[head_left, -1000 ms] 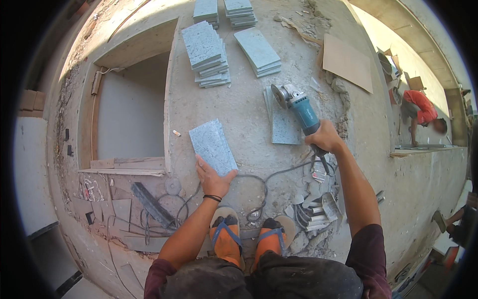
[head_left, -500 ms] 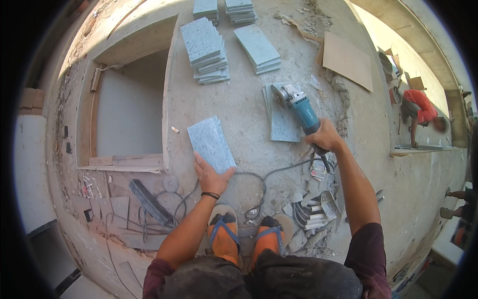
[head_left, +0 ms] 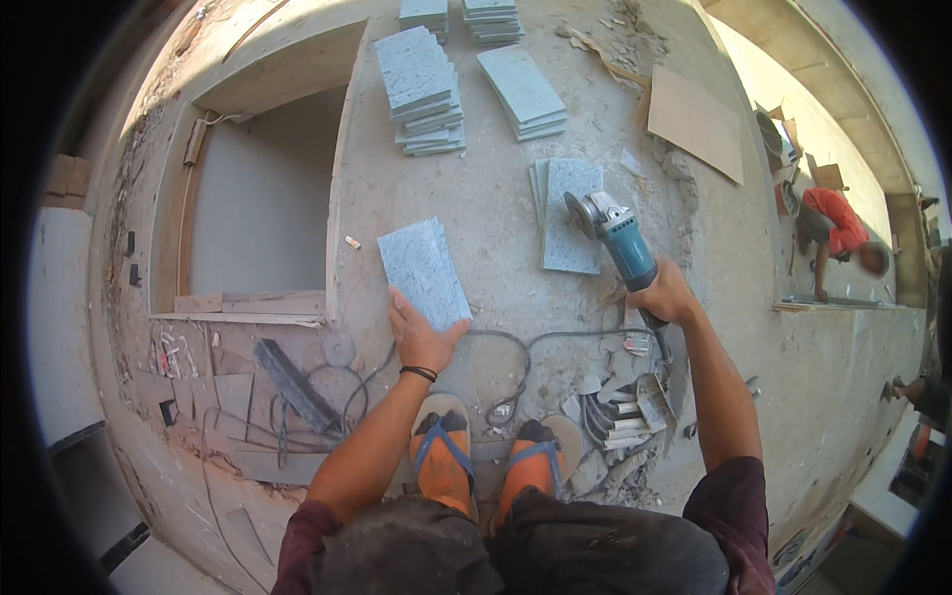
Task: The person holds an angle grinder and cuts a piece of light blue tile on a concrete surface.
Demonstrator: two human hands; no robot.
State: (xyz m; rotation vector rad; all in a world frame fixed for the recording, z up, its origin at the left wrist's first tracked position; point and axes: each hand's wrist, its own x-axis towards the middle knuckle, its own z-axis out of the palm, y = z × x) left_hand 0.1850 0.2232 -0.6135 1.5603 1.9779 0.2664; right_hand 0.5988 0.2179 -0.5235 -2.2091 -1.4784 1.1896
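Note:
My left hand (head_left: 421,332) grips the near end of speckled light blue-grey tiles (head_left: 421,263) lying on the concrete floor (head_left: 377,183), with fingers along the left edge and thumb at the right. My right hand (head_left: 662,293) is closed round the handle of a teal angle grinder (head_left: 625,248) with a grey disc. The disc end is over the right part of a short tile pile (head_left: 575,228); whether it touches cannot be told. A black cord (head_left: 506,337) runs behind my left hand and across the floor. My feet (head_left: 446,466) in sandals stand below.
Several tile stacks (head_left: 416,79) stand at the back. A recessed opening (head_left: 258,218) is at left, with metal offcuts (head_left: 297,387) near it. Broken rubble (head_left: 620,416) lies by my right foot, cardboard (head_left: 694,124) at upper right. A crouching person in red (head_left: 833,223) is far right.
My right hand with the grinder has moved right and slightly toward me, off the middle of the short tile pile. My left hand still holds the tiles. The view has shifted slightly.

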